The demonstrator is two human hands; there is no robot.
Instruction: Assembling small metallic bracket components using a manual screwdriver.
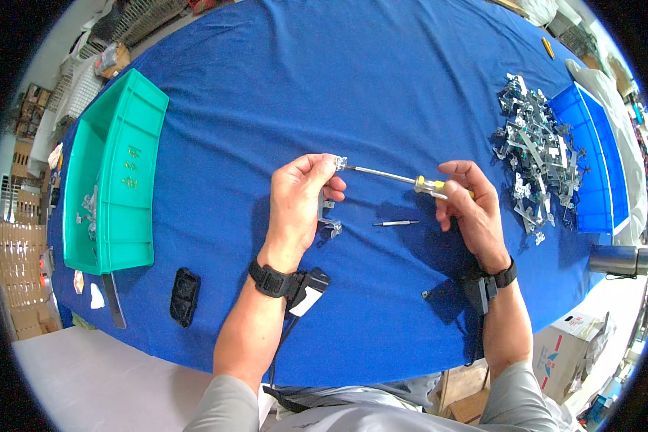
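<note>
My left hand (302,191) is closed around a small metal bracket (329,225), part of which hangs below the fingers. The bracket's upper end (340,163) pokes out past the thumb. In my right hand (471,205) is a screwdriver (428,186) with a clear yellowish handle, gripped between thumb and fingers. Its shaft points left, and the tip meets the bracket's upper end at my left thumb. Whether a screw sits there is too small to tell. A thin metal bit (396,223) lies on the cloth below the shaft.
A blue cloth (353,302) covers the table. At left stands a green bin (133,173) with some metal parts inside. A heap of metal brackets (536,155) lies at right beside a blue bin (601,158). A black pouch-like object (185,297) rests near the front left.
</note>
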